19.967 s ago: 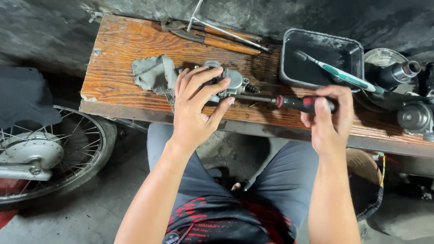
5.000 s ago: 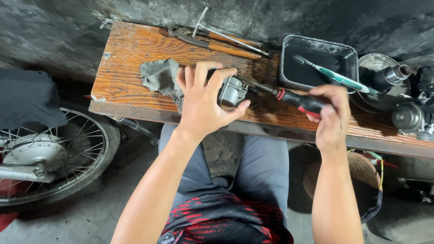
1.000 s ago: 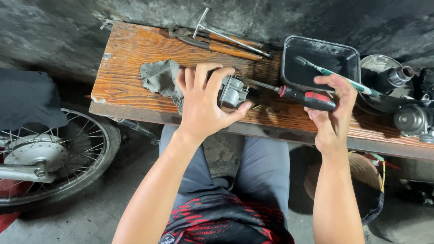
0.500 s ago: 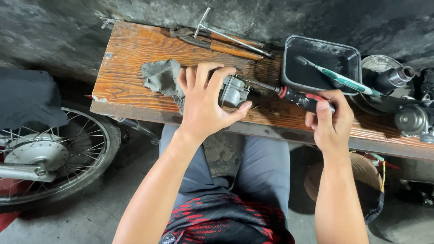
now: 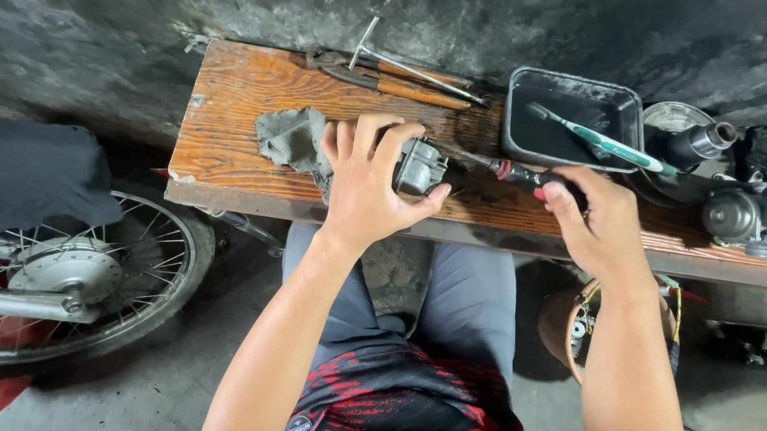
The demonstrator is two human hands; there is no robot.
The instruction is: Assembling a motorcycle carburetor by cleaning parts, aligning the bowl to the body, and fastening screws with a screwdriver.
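Note:
My left hand [image 5: 369, 182] presses down on a small grey metal engine part [image 5: 420, 165] that rests on a wooden bench [image 5: 232, 131]. A dirty grey rag [image 5: 290, 138] lies under and to the left of that hand. My right hand [image 5: 594, 220] grips the black and red handle of a screwdriver [image 5: 516, 172]. Its shaft points left, with the tip at the metal part.
A black tray [image 5: 572, 119] with a green toothbrush [image 5: 611, 145] sits at the back right. Hand tools [image 5: 390, 73] lie along the bench's back edge. Metal engine parts [image 5: 737, 214] crowd the right end. A spoked wheel [image 5: 71, 271] stands at the left.
My right hand has shifted a little on the screwdriver handle, covering more of it. My left hand and the metal part have stayed in place.

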